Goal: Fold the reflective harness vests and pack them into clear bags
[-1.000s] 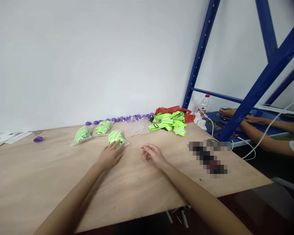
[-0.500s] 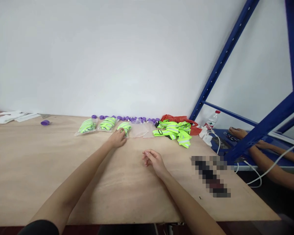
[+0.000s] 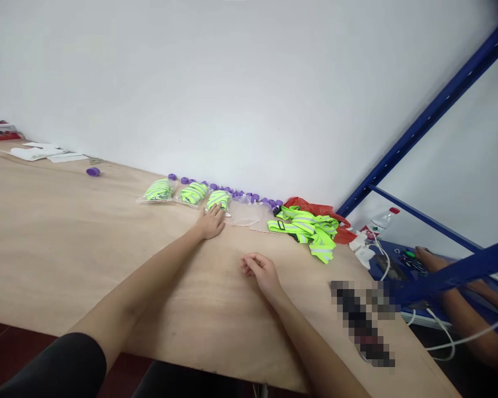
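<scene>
My left hand (image 3: 211,223) lies flat with fingers stretched out, its fingertips touching the near edge of a clear bag of neon-yellow reflective strap (image 3: 218,199). To the left of that bag are two similar ones, a middle bag (image 3: 193,193) and a far-left bag (image 3: 158,190). My right hand (image 3: 260,272) rests on the bare wood closer to me, fingers curled in against the thumb, nothing visible in them. Beyond it are flat clear plastic bags (image 3: 249,213) and a loose heap of neon-yellow reflective straps (image 3: 311,225) with a black buckle.
Purple rings (image 3: 255,197) line the wall; another purple piece (image 3: 93,172) lies left near white papers (image 3: 37,152). A red plastic bag (image 3: 344,235) sits behind the straps. At right stand a blue rack (image 3: 423,132), a bottle (image 3: 379,223), white cables and another person's arms (image 3: 460,309).
My left hand has drawn back slightly from on top of the third bag, its fingers straightening. My right hand keeps its curled pose. The view has tilted and turned left.
</scene>
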The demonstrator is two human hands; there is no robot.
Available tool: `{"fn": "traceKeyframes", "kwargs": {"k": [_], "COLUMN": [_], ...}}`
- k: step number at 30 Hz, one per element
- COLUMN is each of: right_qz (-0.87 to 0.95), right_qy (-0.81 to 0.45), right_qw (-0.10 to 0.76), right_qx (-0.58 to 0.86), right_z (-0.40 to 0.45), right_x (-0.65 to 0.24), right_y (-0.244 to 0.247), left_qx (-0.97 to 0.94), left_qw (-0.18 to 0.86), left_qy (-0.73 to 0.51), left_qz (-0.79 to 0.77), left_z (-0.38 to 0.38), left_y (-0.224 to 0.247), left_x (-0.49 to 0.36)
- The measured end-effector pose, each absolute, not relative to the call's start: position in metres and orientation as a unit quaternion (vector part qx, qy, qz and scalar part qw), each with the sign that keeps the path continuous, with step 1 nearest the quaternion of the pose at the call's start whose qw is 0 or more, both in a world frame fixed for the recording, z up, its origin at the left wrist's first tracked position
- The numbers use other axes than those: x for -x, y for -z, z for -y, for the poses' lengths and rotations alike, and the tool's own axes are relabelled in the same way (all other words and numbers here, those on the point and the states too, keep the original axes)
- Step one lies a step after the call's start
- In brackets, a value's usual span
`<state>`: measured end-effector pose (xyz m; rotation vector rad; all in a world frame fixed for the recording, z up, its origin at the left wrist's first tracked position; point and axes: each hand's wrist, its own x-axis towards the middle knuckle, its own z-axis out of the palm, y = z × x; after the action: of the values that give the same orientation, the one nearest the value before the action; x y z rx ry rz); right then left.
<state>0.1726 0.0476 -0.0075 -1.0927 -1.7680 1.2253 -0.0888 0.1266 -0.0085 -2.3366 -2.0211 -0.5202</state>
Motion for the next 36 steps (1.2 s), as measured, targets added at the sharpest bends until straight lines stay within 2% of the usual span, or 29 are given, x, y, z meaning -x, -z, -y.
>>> {"fn": "traceKeyframes", "kwargs": {"k": [6, 11, 16, 21, 26, 32, 36], "right_qz": [0.743, 0.738, 0.683, 0.686, 0.707, 0.691, 0.686], "right_qy": [-0.232, -0.055, 0.003, 0.018, 0.072, 0.119, 0.115], "right_qw": [0.334, 0.239, 0.124, 0.044, 0.088, 0.251, 0.336], "right_qx": [0.531, 0.628, 0.72, 0.726, 0.698, 0.667, 0.635], "right_z": [-0.143, -0.228, -0.264, -0.279, -0.272, -0.224, -0.186], "right_x": [-0.213, -0.258, -0.282, -0.295, -0.305, -0.304, -0.292], "right_y": [-0.041, -0.084, -0.084, -0.108, -0.176, -0.261, -0.306], "left_qx": [0.74, 0.734, 0.73, 0.728, 0.728, 0.799, 0.797], "left_qw": [0.002, 0.003, 0.005, -0.001, -0.01, -0.025, -0.04], "left_qy": [0.191, 0.201, 0.208, 0.219, 0.235, 0.266, 0.347], "left_qz": [0.645, 0.648, 0.651, 0.649, 0.644, 0.538, 0.493], "left_z": [-0.121, -0.121, -0.121, -0.121, -0.121, -0.11, -0.108], "left_y": [0.005, 0.006, 0.01, 0.011, 0.007, -0.023, -0.064], "left_x": [0.087, 0.086, 0.086, 0.086, 0.085, 0.081, 0.044]}}
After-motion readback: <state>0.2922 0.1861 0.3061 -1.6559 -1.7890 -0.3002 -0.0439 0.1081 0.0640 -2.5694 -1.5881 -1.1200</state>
